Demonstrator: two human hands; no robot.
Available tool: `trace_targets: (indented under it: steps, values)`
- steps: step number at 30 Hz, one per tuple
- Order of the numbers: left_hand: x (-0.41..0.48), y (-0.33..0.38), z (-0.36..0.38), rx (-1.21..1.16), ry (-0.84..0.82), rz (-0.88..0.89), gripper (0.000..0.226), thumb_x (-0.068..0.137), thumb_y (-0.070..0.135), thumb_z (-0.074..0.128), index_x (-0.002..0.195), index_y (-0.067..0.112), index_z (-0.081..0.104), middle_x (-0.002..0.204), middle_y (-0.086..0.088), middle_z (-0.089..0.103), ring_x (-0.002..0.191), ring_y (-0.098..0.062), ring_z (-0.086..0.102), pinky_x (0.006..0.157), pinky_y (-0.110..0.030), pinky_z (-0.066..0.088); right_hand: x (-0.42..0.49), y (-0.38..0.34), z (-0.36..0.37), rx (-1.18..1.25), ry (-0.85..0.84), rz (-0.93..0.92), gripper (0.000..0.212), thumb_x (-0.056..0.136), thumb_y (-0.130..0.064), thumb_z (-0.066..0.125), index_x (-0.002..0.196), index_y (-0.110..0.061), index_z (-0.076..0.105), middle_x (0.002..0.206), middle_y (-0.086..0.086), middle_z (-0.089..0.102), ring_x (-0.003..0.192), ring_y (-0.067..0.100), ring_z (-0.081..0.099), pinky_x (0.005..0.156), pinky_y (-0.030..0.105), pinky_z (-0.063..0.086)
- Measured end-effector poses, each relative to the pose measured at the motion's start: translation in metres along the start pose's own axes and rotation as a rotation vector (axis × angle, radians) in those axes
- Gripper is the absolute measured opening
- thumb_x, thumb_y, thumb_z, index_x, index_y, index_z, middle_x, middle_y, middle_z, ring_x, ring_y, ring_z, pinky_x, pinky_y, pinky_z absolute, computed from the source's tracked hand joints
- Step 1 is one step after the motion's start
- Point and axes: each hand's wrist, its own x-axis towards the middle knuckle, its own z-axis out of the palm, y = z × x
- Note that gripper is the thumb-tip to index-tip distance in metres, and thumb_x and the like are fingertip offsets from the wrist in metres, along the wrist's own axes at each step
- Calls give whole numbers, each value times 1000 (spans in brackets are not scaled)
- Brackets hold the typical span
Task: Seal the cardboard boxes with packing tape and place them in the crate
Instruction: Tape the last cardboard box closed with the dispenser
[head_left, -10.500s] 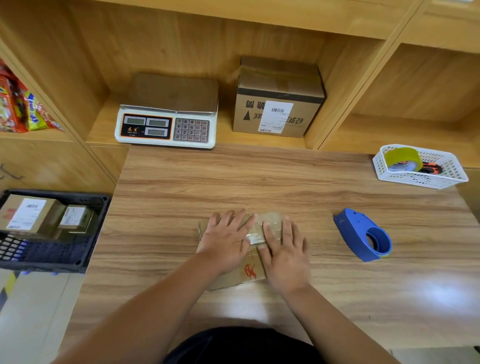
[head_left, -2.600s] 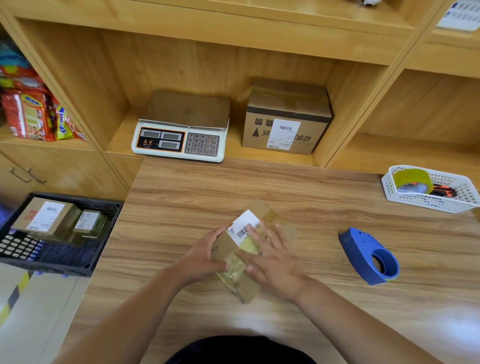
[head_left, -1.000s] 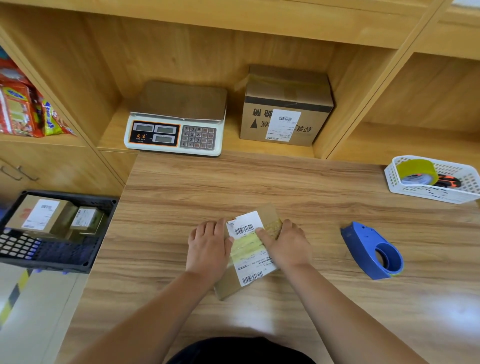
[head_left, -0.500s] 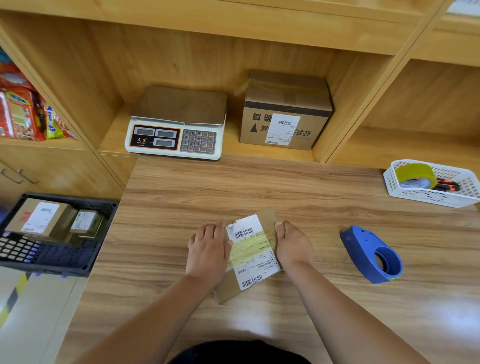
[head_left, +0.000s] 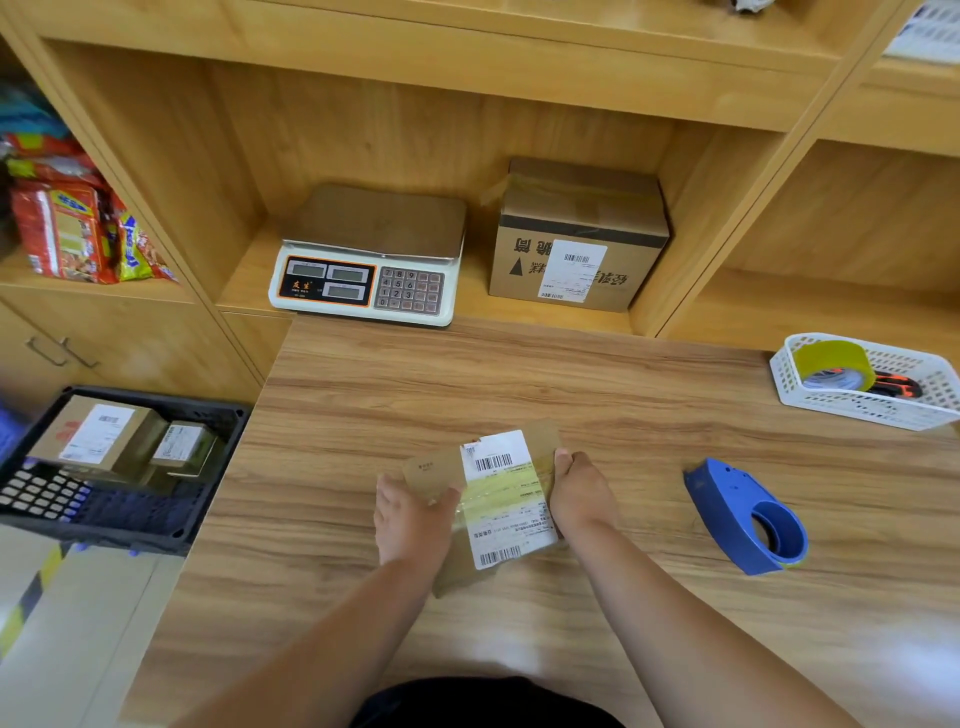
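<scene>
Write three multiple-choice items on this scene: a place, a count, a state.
1. The blue tape dispenser lies: A) on the table, right of the small box; B) in a basket; C) on the shelf.
2. Boxes in the black crate: A) one; B) two; C) four.
3. The small box is: A) gripped on both sides; B) lying untouched; C) on the scale.
Key: 1 A, it lies on bare wood; 2 B, two labelled boxes show; 3 A, left hand and right hand hold it.
</scene>
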Motion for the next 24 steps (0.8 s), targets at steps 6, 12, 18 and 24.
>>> trace_targets:
  steps: [6, 12, 18, 24]
  values:
    - [4, 0, 0, -126, -36, -86, 40, 90, 42, 55, 114, 10, 48, 105, -8, 63, 90, -28, 59, 80, -38, 48, -4, 6, 4, 100, -70, 1, 50, 98, -49, 34, 111, -8, 59, 112, 16, 64, 105, 33, 57, 72, 31, 35]
    - [2, -3, -2, 123, 2, 5, 32, 99, 43, 33, 98, 12, 39, 101, -12, 61, 86, -29, 54, 71, -35, 39, -4, 6, -3, 184, -70, 12, 40, 99, -42, 40, 100, -10, 64, 102, 14, 67, 97, 30, 58, 69, 28, 32]
    - [3, -4, -10, 54, 57, 9, 48, 102, 36, 22, 118, 0, 48, 116, -21, 58, 107, -36, 54, 79, -35, 37, -15, -16, -25, 187, -62, -114, 36, 100, -37, 37, 115, -15, 62, 110, 11, 67, 103, 30, 59, 80, 33, 44]
    - [-2, 5, -5, -169, -58, -116, 46, 102, 32, 28, 133, -1, 39, 127, -21, 52, 113, -35, 50, 84, -34, 37, -31, -54, -59, 155, 37, -502, 49, 91, -31, 51, 139, -34, 44, 121, -18, 60, 100, 5, 61, 80, 29, 50]
